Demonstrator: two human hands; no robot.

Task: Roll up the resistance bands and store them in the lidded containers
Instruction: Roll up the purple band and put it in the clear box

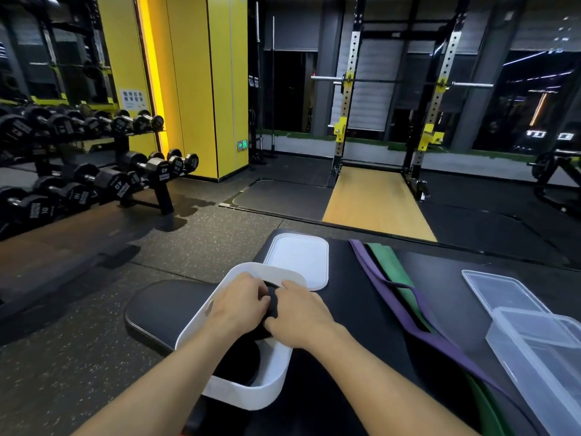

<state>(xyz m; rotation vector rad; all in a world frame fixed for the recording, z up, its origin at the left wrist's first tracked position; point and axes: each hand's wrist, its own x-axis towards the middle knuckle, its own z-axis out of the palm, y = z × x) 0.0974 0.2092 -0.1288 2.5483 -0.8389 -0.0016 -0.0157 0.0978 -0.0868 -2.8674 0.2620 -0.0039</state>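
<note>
Black rolled resistance band (272, 303), gripped by left hand (239, 305) and right hand (303, 320), needs a tight coil while seated in white plastic tub (248, 396); flat white lid (298, 258) lies at one o'clock.

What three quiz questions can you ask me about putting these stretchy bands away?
1. True or false: the purple band is already rolled up.
2. Pick one. Where is the white lid? A) closed on the white container; B) lying flat just beyond the white container; C) down on the floor.
3. What do the left hand and the right hand grip over the white container?

Key: 1. False, it lies flat. 2. B. 3. The rolled black band.
</note>
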